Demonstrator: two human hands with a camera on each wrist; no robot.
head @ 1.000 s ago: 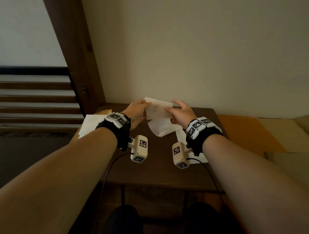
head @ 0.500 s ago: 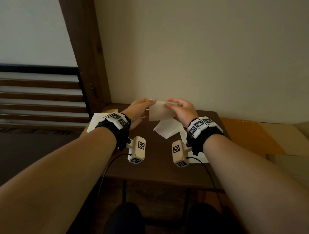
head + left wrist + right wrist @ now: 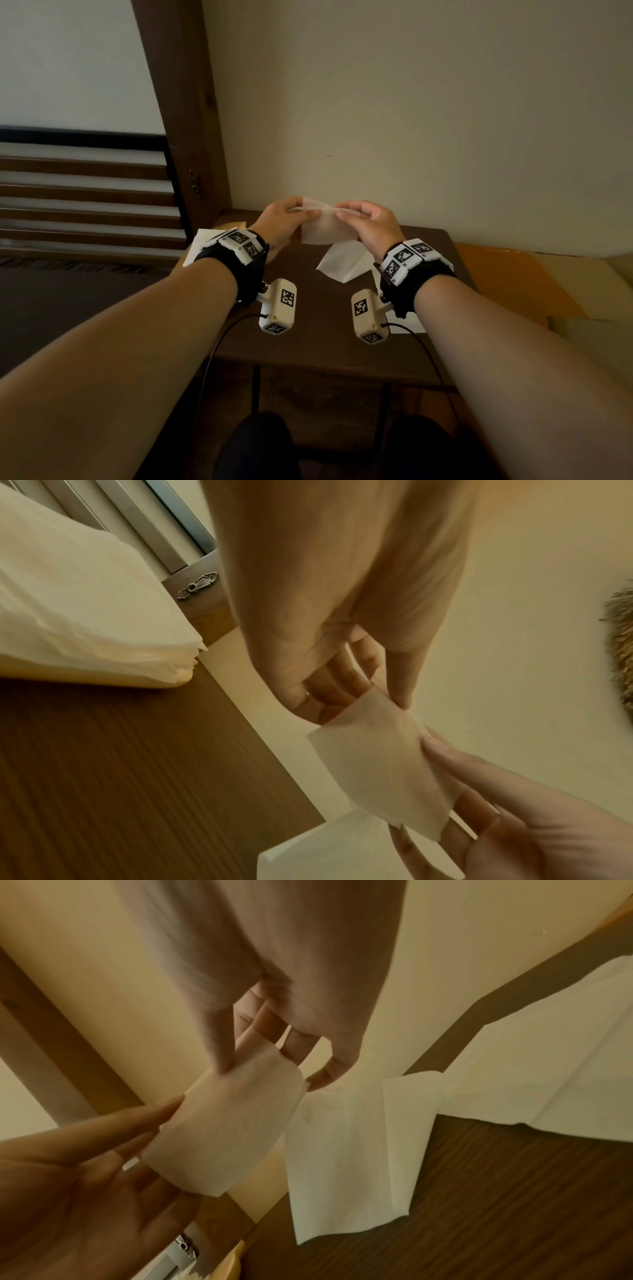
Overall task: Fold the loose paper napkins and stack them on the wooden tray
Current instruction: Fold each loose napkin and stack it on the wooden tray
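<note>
A white paper napkin [image 3: 323, 226] is held up in the air over the far part of the dark table [image 3: 308, 342], folded over into a small rectangle. My left hand [image 3: 286, 219] pinches its left end and my right hand [image 3: 363, 222] pinches its right end. The wrist views show the same napkin [image 3: 380, 767] [image 3: 226, 1131] between thumb and fingers of each hand. A loose napkin [image 3: 342, 263] lies on the table under it. At the table's far left stands the wooden tray [image 3: 103, 679] with a stack of folded napkins [image 3: 78, 610] on it.
More loose napkins [image 3: 548, 1056] lie at the right of the table, partly under my right wrist. A beige wall rises right behind the table. A dark wooden post [image 3: 181, 113] stands at the far left. Cardboard [image 3: 513, 277] lies to the right of the table.
The held napkin has been folded smaller, and both hands have closed in towards each other on it. The camera view has swung slightly to the left.
</note>
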